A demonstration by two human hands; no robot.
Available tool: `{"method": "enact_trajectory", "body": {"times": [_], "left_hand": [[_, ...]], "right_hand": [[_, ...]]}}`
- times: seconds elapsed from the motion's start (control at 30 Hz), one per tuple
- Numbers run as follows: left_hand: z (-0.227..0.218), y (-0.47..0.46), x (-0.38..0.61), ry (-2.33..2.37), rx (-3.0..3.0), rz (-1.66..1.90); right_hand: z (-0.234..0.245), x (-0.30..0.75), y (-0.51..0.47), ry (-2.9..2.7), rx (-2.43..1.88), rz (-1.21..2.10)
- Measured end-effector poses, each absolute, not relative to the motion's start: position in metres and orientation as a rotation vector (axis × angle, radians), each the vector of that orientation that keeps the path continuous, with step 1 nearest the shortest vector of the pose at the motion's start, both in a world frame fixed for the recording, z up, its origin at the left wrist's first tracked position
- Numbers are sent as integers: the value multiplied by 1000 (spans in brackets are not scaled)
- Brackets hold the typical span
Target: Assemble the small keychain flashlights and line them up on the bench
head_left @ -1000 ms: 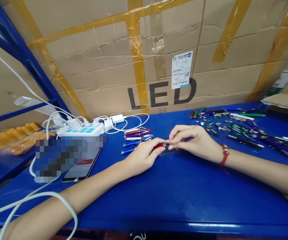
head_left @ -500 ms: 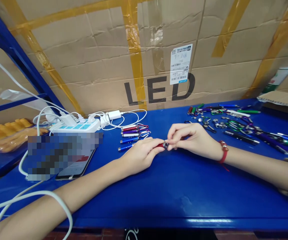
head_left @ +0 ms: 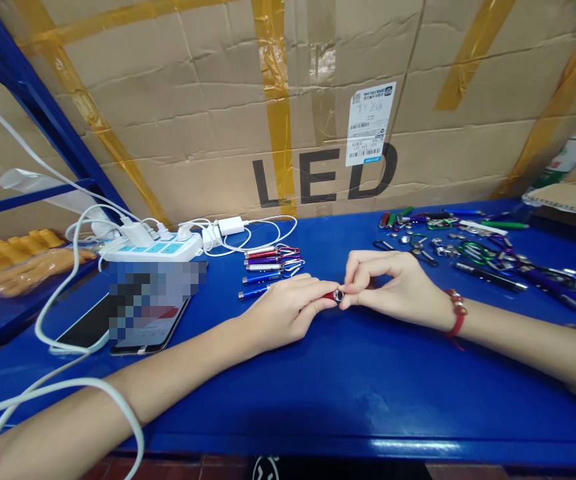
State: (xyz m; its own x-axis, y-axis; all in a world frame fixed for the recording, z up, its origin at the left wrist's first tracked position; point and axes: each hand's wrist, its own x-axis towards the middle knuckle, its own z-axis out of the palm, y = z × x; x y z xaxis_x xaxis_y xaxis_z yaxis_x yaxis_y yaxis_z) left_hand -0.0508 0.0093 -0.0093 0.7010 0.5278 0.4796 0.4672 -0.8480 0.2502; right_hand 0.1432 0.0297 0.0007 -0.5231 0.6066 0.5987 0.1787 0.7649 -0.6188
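Observation:
My left hand (head_left: 288,310) is closed around a small red keychain flashlight (head_left: 334,295), whose silver-rimmed, dark round end points right between thumb and forefinger. The rest of its body is hidden in the palm. Opposite it, my right hand (head_left: 398,287) pinches thumb and forefinger together right at that end. Whatever lies between those fingertips is too small to make out. Just behind my left hand lies a row of similar flashlights (head_left: 263,267) in red, purple, silver and blue, several with carabiner clips (head_left: 293,267). Part of the nearest blue one (head_left: 254,293) is covered by my left hand.
Loose tubes, carabiners and small metal parts (head_left: 448,249) are scattered at right on the blue table (head_left: 368,393). Two phones (head_left: 155,333) and a power strip (head_left: 168,248) with white cables stand left. A large carton (head_left: 208,120) walls off the back. One cable loops over my left forearm.
My right fingertips have come right up against the flashlight's end. Both hands sit slightly further right in view, as does the whole scene. The flashlight stays in my left hand.

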Motion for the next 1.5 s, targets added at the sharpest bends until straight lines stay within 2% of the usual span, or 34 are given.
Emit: {"method": "enact_trajectory", "body": {"times": [0.23, 0.4, 0.8, 1.07, 1.3, 1.5], "left_hand": [[-11, 11, -49, 828, 2789, 1006], [-12, 12, -46, 916, 2728, 1116], [-7, 10, -46, 1150, 2535, 912], [-5, 13, -43, 1340, 2422, 809], [-4, 12, -43, 1426, 2356, 774], [-3, 14, -41, 1436, 2370, 760]], "right_hand": [[0, 140, 29, -1997, -598, 567], [-1, 138, 31, -1943, -610, 648], [-6, 142, 43, -1932, -651, 888], [-2, 145, 43, -2076, -749, 584], [2, 162, 60, -2256, -1293, 22], [3, 188, 90, -2157, -1599, -159]]}}
